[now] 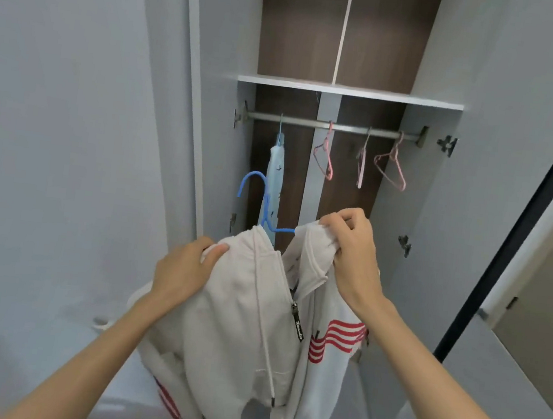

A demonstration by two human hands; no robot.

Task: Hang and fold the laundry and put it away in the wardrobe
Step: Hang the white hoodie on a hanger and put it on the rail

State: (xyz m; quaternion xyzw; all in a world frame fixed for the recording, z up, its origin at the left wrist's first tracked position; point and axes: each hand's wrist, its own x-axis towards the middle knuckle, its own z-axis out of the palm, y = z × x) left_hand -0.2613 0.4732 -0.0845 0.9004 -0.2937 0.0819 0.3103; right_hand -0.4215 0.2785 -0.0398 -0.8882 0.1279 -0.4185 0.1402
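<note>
The wardrobe's left door [72, 117] is standing open at the far left, grey and plain. Just right of it, the left hand [182, 267] is gripping the left shoulder of a cream zip hoodie [239, 308], with the thumb lying on top of the cloth and the fingers curling under it. The hoodie is hanging in the air between the two hands, in front of the open wardrobe and below its rail, with the front unzipped and falling apart. A white drawstring [266, 346] is dangling down the left half, and a dark zip pull [298, 325] is hanging at the middle.

A blue hanger [265, 208] is sitting inside the neck of the hoodie, its hook sticking up free and not touching the rail [346, 126]. Behind the hook, a pale blue garment [277, 164] is hanging from the left end of the rail. Further along the rail, three bare pink hangers [361, 167] are hanging apart from one another, under a white shelf [350, 91].

The right hand [353, 252] is pinching the right side of the hoodie's collar, its fingers curling tightly round a bunch of cloth and lifting it higher than the left shoulder. Below that wrist, red stripes [340, 333] are showing on the right chest. The right door [480, 163] is standing open beyond.
</note>
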